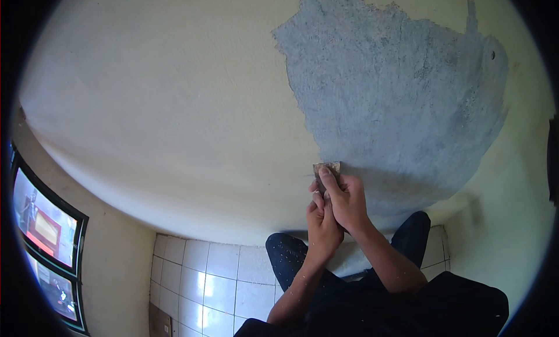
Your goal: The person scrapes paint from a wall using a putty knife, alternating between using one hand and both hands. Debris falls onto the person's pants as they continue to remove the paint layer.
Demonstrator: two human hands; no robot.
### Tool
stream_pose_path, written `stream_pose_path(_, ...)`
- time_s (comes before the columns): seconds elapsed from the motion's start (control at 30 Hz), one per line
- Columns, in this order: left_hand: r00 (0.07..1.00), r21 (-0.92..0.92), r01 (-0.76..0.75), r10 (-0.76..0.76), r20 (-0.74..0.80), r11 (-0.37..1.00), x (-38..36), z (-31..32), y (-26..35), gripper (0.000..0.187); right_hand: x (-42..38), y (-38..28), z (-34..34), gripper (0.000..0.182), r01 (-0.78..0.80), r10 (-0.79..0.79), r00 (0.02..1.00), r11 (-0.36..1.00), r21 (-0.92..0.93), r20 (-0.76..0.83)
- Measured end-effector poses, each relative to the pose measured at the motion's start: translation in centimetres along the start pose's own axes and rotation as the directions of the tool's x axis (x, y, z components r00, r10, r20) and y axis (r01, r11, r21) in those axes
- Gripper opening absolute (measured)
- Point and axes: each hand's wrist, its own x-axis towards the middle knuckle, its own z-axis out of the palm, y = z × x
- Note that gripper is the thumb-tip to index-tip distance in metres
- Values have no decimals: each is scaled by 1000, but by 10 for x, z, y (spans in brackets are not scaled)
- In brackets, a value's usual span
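A worn scraper [327,165] with a brownish, stained blade is held against the wall, at the lower left border of a bare grey patch [390,92] where the pale yellow paint [192,92] is gone. My right hand [348,204] is closed on it, the thumb laid along the blade. Just below, my left hand [324,225] is closed around its lower part, touching the right hand. The fingers hide the handle. Small pale flakes dot the left forearm.
My knees in dark trousers [286,251] are bent close to the wall, with flakes on the left one. White floor tiles [221,279] run along the wall's foot. A dark-framed window [49,226] is at the left, and another wall [512,232] stands at the right.
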Motion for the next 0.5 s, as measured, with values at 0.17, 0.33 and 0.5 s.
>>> stream_pose_path(0.17, 983, 7, -148, 148, -112, 989, 0, 18, -1, 36, -2, 1, 1, 39, -38, 37, 998, 999, -36, -44)
stream_pose_path(0.33, 999, -25, 8, -9, -38, 1000, -6, 4, 3, 34, 0, 1, -1, 36, -26, 27, 999, 999, -23, 31)
stream_pose_path(0.5, 997, -41, -63, 62, -40, 997, 3, 4, 2, 29, 1, 3, 3, 42, -26, 25, 999, 999, -46, -26)
